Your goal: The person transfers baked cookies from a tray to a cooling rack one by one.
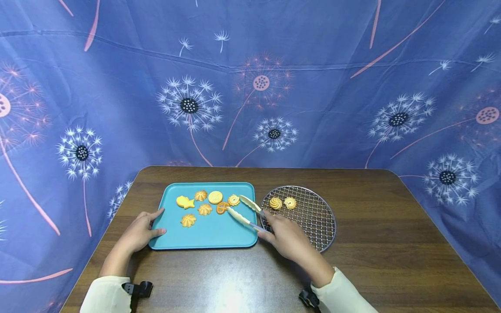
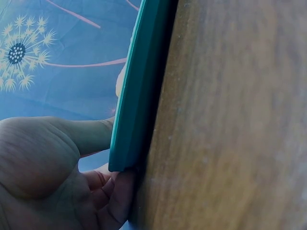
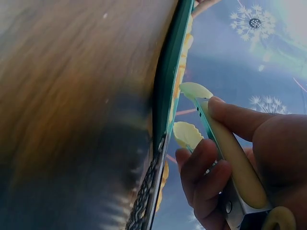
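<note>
My left hand (image 1: 137, 231) holds the left edge of a turquoise tray (image 1: 203, 238), its thumb over the rim and fingers at the side in the left wrist view. In my right hand (image 1: 288, 237) are food tongs (image 3: 235, 167) with cream tips, the tips spread apart. They reach over the tray's right part, beside a pretzel (image 1: 221, 208) and a round ring-like cookie (image 1: 233, 200). Also on the tray lie a fish-shaped cookie (image 1: 185, 202), a round flat cookie (image 1: 215, 197) and several fluted cookies (image 1: 188, 220).
A round wire rack (image 1: 318, 217) stands right of the tray, partly under my right hand. It bears a swirl cookie (image 1: 275, 203) and a ring-like cookie (image 1: 290, 202). The wooden table (image 1: 391, 243) ends at a blue dandelion-print cloth (image 1: 332, 95).
</note>
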### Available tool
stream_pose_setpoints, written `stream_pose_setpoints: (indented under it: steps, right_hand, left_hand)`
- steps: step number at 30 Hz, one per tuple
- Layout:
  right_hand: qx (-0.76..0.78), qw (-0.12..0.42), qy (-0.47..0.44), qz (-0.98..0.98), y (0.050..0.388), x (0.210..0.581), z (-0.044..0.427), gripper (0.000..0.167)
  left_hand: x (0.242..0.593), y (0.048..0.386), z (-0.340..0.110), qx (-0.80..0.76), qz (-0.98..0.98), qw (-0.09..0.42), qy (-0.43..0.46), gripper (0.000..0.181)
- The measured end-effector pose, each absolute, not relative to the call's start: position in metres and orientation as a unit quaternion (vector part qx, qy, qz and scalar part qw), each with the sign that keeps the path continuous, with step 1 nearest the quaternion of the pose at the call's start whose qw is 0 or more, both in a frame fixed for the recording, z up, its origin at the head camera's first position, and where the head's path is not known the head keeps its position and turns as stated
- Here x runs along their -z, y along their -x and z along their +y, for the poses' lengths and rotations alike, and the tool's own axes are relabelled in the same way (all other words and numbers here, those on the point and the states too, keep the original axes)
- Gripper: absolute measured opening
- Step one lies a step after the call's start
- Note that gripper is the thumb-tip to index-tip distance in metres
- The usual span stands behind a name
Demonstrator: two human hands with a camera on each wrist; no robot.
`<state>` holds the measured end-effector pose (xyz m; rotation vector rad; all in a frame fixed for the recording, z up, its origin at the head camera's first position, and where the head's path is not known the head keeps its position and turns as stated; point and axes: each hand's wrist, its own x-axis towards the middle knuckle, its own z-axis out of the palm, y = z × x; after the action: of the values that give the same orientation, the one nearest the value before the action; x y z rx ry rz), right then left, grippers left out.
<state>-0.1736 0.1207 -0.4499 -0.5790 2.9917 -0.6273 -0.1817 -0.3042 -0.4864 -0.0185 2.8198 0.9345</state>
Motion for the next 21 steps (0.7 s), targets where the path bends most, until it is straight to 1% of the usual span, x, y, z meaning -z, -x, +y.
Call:
stream_pose_setpoints:
  steps: [14, 21]
  right_hand:
    - [0.216, 0.031, 0.218, 0.951, 0.174, 0.448, 0.096, 0.068]
    - [0.204, 0.036, 0.216, 0.954, 0.177, 0.449, 0.088, 0.068]
  left_hand:
    - [0.485, 0.180, -0.304, -0.306, 0.949, 0.080, -0.001, 0.074]
    - [0.485, 0.181, -0.304, -0.307, 0.948, 0.085, 0.004, 0.074]
